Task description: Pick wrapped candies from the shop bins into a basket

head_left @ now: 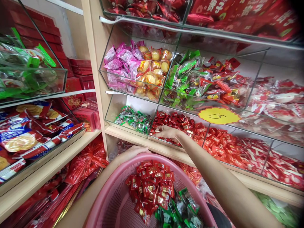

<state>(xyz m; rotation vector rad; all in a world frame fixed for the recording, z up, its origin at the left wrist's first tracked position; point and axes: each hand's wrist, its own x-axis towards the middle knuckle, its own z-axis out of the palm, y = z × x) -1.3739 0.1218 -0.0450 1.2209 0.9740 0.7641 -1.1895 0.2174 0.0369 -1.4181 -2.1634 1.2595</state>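
A pink plastic basket [104, 190] fills the lower middle. Inside it are a heap of red-wrapped candies [154, 186] and a smaller heap of green-wrapped candies [178, 209]. My left arm wraps round the basket's left side, and my left hand [134, 153] grips its far rim. My right hand [167, 133] reaches into a glass-fronted bin of dark red-wrapped candies [173, 120]. Its fingers are bent together among them at the bin's left front; the fingertips are partly hidden. Just left of that hand, another bin holds green-and-silver-wrapped candies [134, 118].
Glass dividers and a wooden shelf edge [171, 152] border the bins. Above are pink packets [123, 63], round yellow sweets [152, 76] and a yellow price tag [219, 116]. Orange-red candies [218, 145] lie to the right. At left, large biscuit packets [26, 136] fill another shelf.
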